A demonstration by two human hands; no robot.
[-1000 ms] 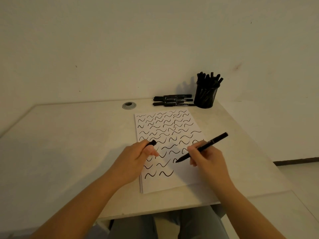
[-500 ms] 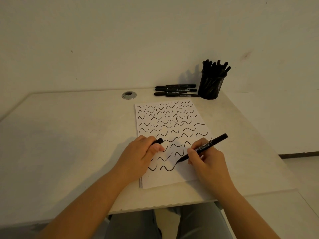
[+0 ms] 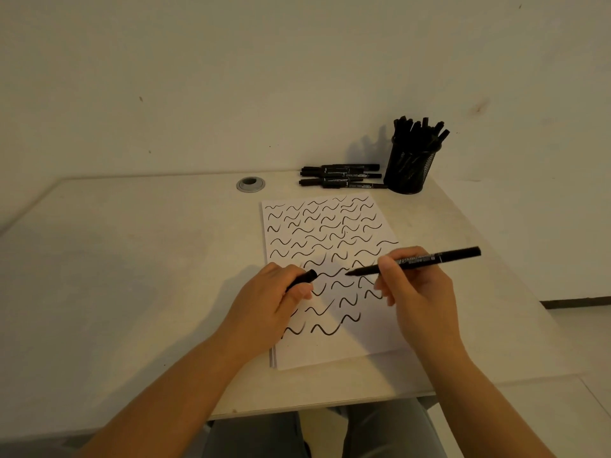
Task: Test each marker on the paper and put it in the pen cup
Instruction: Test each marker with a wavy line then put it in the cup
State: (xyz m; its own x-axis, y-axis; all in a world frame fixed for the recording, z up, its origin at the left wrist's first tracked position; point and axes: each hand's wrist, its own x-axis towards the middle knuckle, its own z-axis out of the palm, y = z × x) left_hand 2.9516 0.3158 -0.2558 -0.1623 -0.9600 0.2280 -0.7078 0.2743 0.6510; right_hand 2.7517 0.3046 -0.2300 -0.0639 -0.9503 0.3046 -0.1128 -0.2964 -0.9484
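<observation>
I sit at a plain work spot, most like an office or a study corner. My desk is pale and bare-topped, pushed against a blank off-white wall, with a round metal cable hole near its back edge. On it lie a sheet of paper covered in black squiggles, a row of black markers, and a black mesh pen cup full of more. A pale tiled floor shows at my right.

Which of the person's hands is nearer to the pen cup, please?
Right. The right hand sits in front of the pen cup; the left hand lies farther away to its left.
</observation>
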